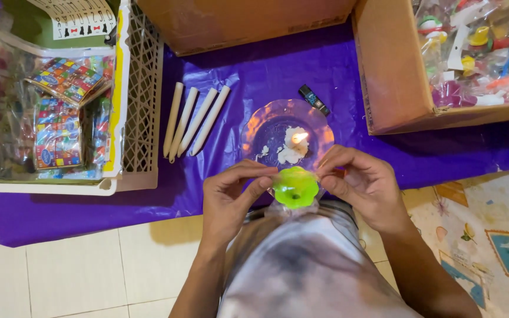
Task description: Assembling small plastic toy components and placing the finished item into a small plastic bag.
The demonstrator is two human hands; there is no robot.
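At the frame's lower middle, the left hand (229, 197) and right hand (363, 182) pinch a clear-wrapped green toy (295, 186) just beside the lit candle (296, 140); sealing seems underway, needing careful edging toward flame.

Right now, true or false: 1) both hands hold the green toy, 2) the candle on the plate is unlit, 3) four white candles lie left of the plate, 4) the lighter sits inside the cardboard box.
1) Left hand and right hand both grip the green plastic toy in its clear wrap: true.
2) False: the candle stub on the clear plate burns with a flame.
3) Four white candles lie left of the plate: true.
4) False: the lighter lies on the purple cloth, outside the cardboard box.
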